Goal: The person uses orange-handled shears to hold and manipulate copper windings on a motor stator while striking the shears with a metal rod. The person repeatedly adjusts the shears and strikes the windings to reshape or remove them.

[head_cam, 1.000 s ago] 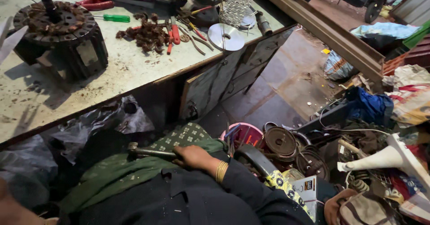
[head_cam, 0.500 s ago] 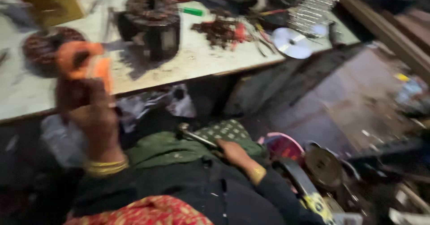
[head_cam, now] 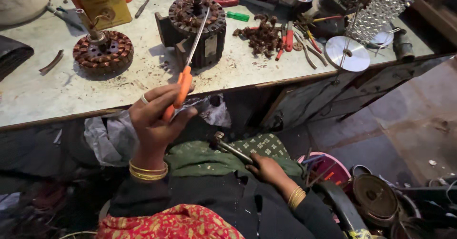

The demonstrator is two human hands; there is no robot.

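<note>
Head view: my left hand [head_cam: 154,120] grips the orange-handled steel screwdriver [head_cam: 186,72] loosely, tip toward the dark copper-wound motor stator [head_cam: 197,22], while my right hand [head_cam: 269,168] clasps a grey metal hammer [head_cam: 232,148] on my lap; either could slip.

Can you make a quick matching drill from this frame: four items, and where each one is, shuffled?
Items:
1. orange-handled screwdriver
2. hammer
3. yellow tin box
4. shiny metal disc

Places:
A. near the right front edge of the bench
B. back of the bench, behind the copper-wound stator
C. held up in the left hand
D. across the lap, gripped by the right hand

Pairs: 1-C, 2-D, 3-B, 4-A
</note>
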